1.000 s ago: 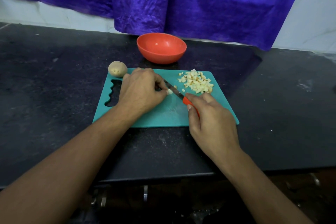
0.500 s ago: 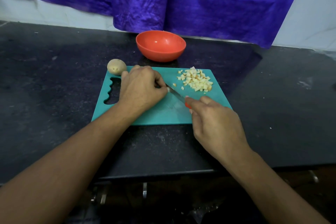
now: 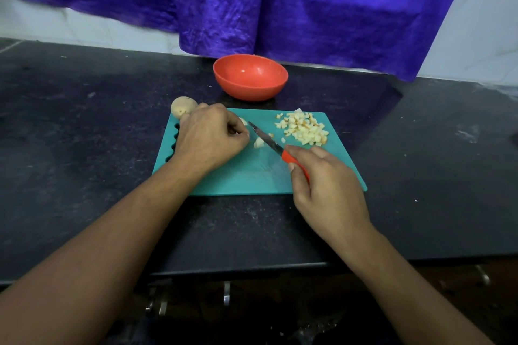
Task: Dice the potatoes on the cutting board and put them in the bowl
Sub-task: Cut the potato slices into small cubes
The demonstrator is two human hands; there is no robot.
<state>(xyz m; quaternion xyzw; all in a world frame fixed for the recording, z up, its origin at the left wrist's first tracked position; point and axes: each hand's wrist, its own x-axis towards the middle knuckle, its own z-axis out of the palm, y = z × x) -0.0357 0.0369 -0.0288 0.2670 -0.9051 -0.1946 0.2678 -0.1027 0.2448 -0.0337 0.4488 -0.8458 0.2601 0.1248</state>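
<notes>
A teal cutting board lies on the black counter. My left hand has curled fingers over a potato piece that is mostly hidden beneath them. A cut piece lies just beside the knife blade. My right hand grips the knife's red handle, with the blade pointing up-left across the board. A pile of diced potato sits at the board's far right. An empty red bowl stands behind the board. A whole potato rests at the board's far-left corner.
A purple cloth hangs against the white wall behind the counter. The black counter stretches to both sides of the board, and its front edge runs just below my forearms.
The knife has drawn back toward the right, and a cut piece now lies free beside the blade. My left hand stays on the potato piece.
</notes>
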